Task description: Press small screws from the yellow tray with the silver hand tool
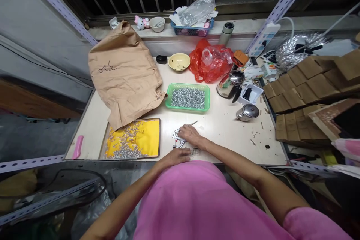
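Observation:
On the table in front of me lies a silvery metal pliers-like tool (178, 143), with a thin handle pointing up and to the right. My right hand (189, 135) closes over its middle, fingers curled on the metal and hiding part of it. Just below, at the table's front edge, my left hand (176, 156) lies with fingers stretched to the right and nothing visible in it. A yellow-lined tray (150, 138) of loose small metal pins stands to the left. Beyond my hands is a green plastic basket (168, 99) full of similar small metal pieces.
A large brown paper bag (126, 71) overhangs the tray. Farther back are a cream bowl (179, 62) and red plastic bag (209, 62). A kettle (229, 84) and lidded metal cup (247, 113) stand right, near stacked cardboard boxes (306, 86). A pink-handled object (78, 147) lies far left.

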Demonstrator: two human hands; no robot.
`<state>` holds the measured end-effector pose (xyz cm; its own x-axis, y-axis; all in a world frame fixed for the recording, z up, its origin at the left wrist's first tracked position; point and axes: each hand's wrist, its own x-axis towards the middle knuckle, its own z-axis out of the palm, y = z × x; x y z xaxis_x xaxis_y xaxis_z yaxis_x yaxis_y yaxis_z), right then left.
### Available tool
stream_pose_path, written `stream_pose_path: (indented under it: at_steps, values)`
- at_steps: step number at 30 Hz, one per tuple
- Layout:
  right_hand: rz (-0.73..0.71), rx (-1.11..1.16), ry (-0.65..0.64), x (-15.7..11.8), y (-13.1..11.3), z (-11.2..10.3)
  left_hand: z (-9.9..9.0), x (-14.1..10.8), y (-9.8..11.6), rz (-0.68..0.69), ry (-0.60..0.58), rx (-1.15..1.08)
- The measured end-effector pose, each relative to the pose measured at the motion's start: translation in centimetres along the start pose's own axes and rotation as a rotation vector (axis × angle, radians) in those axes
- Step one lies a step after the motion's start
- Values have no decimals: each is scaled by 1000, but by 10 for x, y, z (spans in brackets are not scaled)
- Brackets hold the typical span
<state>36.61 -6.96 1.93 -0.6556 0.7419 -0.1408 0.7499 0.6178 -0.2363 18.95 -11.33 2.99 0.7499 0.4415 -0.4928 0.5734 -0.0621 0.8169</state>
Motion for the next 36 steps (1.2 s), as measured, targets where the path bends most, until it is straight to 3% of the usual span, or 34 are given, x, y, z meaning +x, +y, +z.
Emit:
stream_pose_path:
  at_steps: [2, 4, 8, 11, 13, 16, 20, 22, 24, 27, 31, 34, 36]
  values:
    - [-169, 6, -13, 3, -19, 10, -12, -20, -14, -142, 102, -101]
    - [-248, -22, -19, 9, -32, 20, -31, -41, -32, -321, 303, -69]
    - [-291, -77, -32, 22, -43, 36, -78, -78, -69, -592, 767, 234]
    - [-252, -50, -36, 29, -47, 35, -104, -94, -90, -684, 937, 395]
    - [-179, -6, 15, 29, -50, 26, -115, -96, -99, -708, 975, 443]
    - [-46, 85, 229, 26, -45, -5, -129, -88, -102, -701, 972, 478]
    - [237, 128, 525, 22, -12, -65, -148, -64, -99, -716, 932, 456]
    - [428, 81, 600, 16, 6, -90, -156, -51, -100, -754, 916, 446]
    - [542, 76, 612, 8, 15, -102, -163, -40, -103, -779, 904, 471]
    - [576, 169, 449, -10, 7, -89, -170, -33, -111, -742, 892, 549]
    - [574, 273, 35, -31, -25, -40, -172, -37, -107, -666, 926, 535]
    - [608, 277, -108, -39, -39, -8, -157, -36, -85, -580, 957, 297]
    - [614, 265, -136, -39, -41, 5, -134, -28, -66, -538, 884, 1]
